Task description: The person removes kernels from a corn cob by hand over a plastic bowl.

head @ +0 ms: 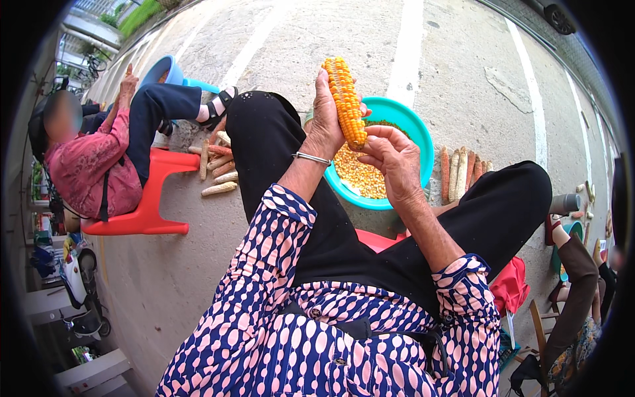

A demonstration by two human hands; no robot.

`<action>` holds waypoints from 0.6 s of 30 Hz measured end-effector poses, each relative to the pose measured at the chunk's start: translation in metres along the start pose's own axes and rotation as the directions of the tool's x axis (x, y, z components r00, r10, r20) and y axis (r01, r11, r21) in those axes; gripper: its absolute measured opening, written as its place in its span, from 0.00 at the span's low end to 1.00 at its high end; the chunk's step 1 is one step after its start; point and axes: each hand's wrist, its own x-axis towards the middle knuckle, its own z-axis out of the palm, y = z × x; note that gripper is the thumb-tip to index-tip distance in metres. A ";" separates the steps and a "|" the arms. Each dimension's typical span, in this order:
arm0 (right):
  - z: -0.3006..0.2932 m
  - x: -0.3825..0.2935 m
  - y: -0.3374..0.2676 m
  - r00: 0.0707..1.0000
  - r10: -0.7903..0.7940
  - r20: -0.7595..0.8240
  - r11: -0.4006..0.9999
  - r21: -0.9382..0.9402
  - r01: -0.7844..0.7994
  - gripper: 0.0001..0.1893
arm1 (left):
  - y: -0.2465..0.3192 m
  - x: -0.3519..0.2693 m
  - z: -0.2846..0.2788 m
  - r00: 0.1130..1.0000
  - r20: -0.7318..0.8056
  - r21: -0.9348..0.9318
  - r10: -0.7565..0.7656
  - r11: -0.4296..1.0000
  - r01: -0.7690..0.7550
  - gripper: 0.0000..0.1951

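Note:
An ear of dried yellow corn (346,101), with gaps between some kernel rows, is held upright and slightly tilted. My left hand (328,116) wraps around it from the left, below a silver bangle on the wrist. At the ear's lower end, the thumb and fingers of my right hand (394,161) touch the kernels; whether they grip it is unclear. Beneath both hands, between my knees, a turquoise plastic basin (425,144) contains loose yellow kernels (364,176). The hands and the ear hide part of the basin.
Bare corncobs (218,168) lie on the concrete beside my left knee, and a row of cobs (459,171) lies near my right knee. A person sits on a red plastic stool (158,208) at left, by a blue basin (171,72). More people sit at right.

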 end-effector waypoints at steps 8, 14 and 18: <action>0.001 0.000 0.001 1.000 0.009 0.023 1.000 -0.001 -0.009 0.12 | -0.003 0.003 -0.005 0.995 -0.083 -0.014 0.048 0.999 -0.049 0.32; -0.003 0.001 0.003 0.999 0.004 0.043 0.999 -0.033 -0.002 0.13 | -0.003 0.004 -0.002 0.973 -0.208 0.034 0.100 0.995 -0.094 0.32; -0.002 0.002 0.005 0.999 -0.004 0.052 0.998 -0.054 0.007 0.14 | -0.003 0.004 -0.002 0.965 -0.230 0.073 0.123 0.991 -0.109 0.31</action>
